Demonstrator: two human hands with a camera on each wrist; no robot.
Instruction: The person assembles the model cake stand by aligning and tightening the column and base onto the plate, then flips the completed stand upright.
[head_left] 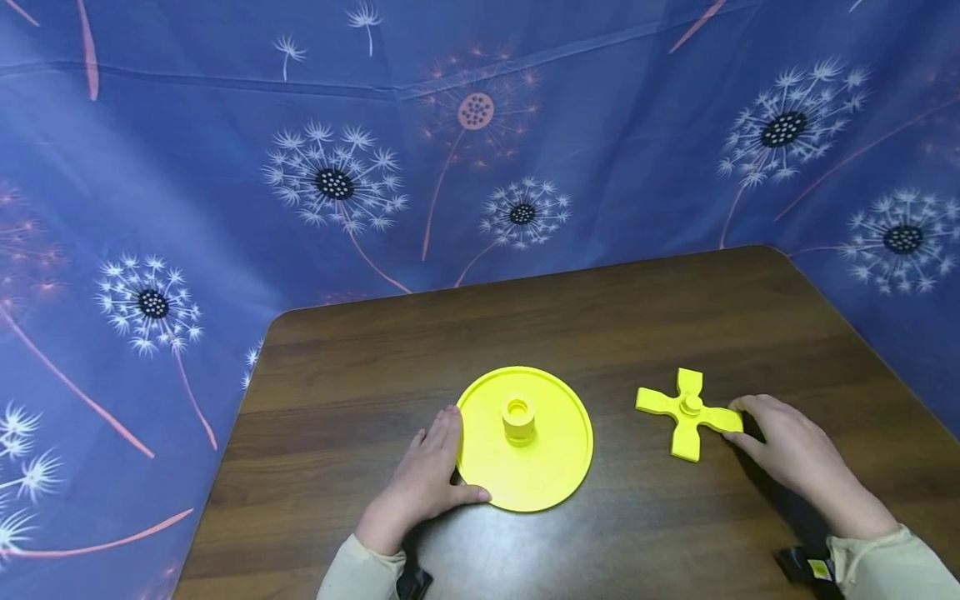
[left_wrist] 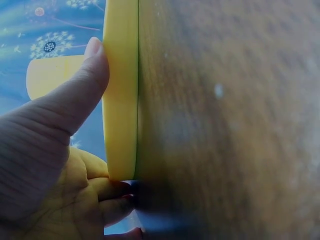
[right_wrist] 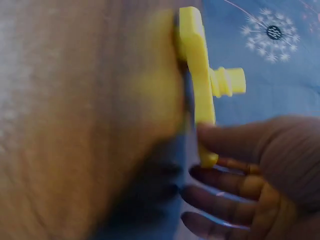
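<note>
A round yellow disc with a raised hub lies flat on the dark wooden table. My left hand holds its left rim, fingers along the edge and thumb at the near side. The left wrist view shows the thumb lying against the disc's rim. To the right lies a yellow cross-shaped piece with a short centre peg. My right hand pinches its right arm. In the right wrist view the cross is edge-on, and the fingers close on its near arm.
A blue cloth printed with dandelions hangs behind and round the table. The table's far edge and rounded corners show in the head view. Bare wood lies between the disc and the cross.
</note>
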